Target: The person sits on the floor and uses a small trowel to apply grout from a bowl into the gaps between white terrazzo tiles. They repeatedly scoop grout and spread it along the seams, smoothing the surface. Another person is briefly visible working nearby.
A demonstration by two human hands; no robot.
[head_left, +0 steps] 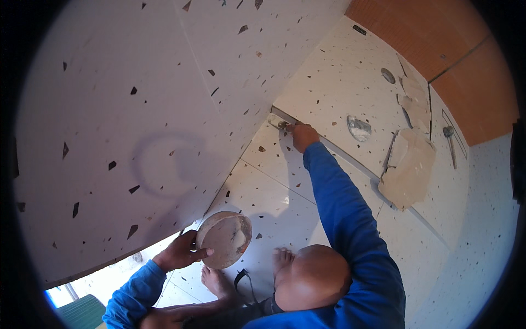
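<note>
My right hand (303,136) reaches forward on a blue-sleeved arm and grips a small metal-tipped tool (282,125). The tool's tip rests on the grey joint line (350,159) between white speckled tiles, close to the wall corner. My left hand (178,252) holds a round shallow dish (224,238) by its rim, low and to the left. The dish carries a smear of pale paste. My bare knee (312,277) and bare feet (218,281) show below the dish.
A large white speckled wall panel (137,137) fills the left. Torn pale cardboard pieces (408,170) and a round shiny object (359,127) lie on the tiles to the right. An orange-brown surface (438,38) lies upper right. A green object (82,312) sits at bottom left.
</note>
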